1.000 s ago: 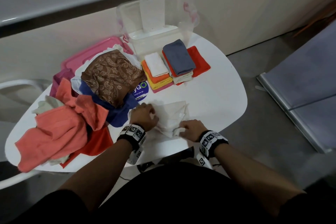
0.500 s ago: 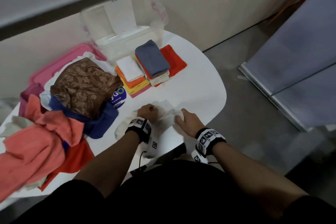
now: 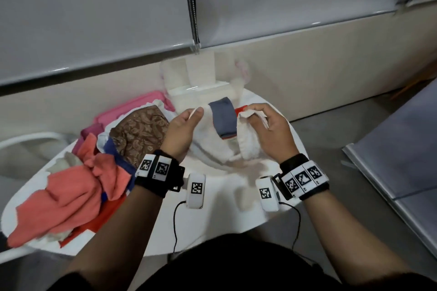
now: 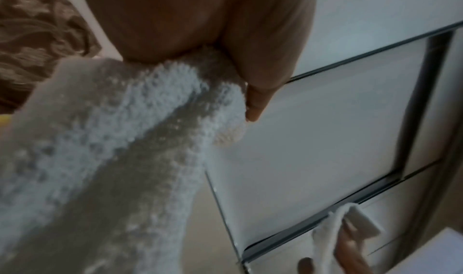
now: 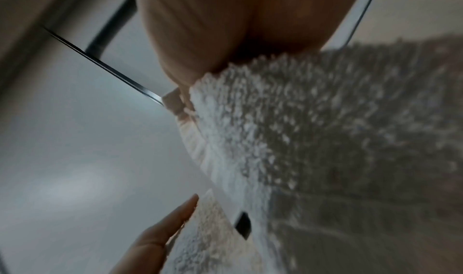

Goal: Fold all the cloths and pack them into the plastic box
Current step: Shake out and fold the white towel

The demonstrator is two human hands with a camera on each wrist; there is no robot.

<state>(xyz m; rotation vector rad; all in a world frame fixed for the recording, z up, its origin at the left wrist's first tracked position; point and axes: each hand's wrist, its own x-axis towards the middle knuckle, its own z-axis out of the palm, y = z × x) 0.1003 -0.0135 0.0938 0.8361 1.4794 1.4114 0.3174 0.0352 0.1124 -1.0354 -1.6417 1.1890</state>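
Above the near edge of the white table (image 3: pixel 151 231), a white terry cloth (image 3: pixel 212 146) hangs between two raised hands: the left hand (image 3: pixel 182 130) pinches one top corner between thumb and fingers, and the right hand (image 3: pixel 269 132) grasps the opposite corner, its fingers curled round the bunched edge. To my eye the risk sits in those small corner pinches; if one slips, the cloth drops in a heap and must be spread again, and its sagging lower edge could drag across the folded stack (image 3: pixel 224 118) just behind and knock it askew. From the wrist views the fabric looks thick, looped and soft, so it will likely fold bulky rather than crisp. To the left lies a jumble of unfolded cloths, a coral cloth (image 3: pixel 68 194) nearest and a brown paisley cloth (image 3: pixel 139 134) beyond it. Farthest back, against the wall, stands the clear plastic box (image 3: pixel 201 87), which looks as if it holds no cloths yet.
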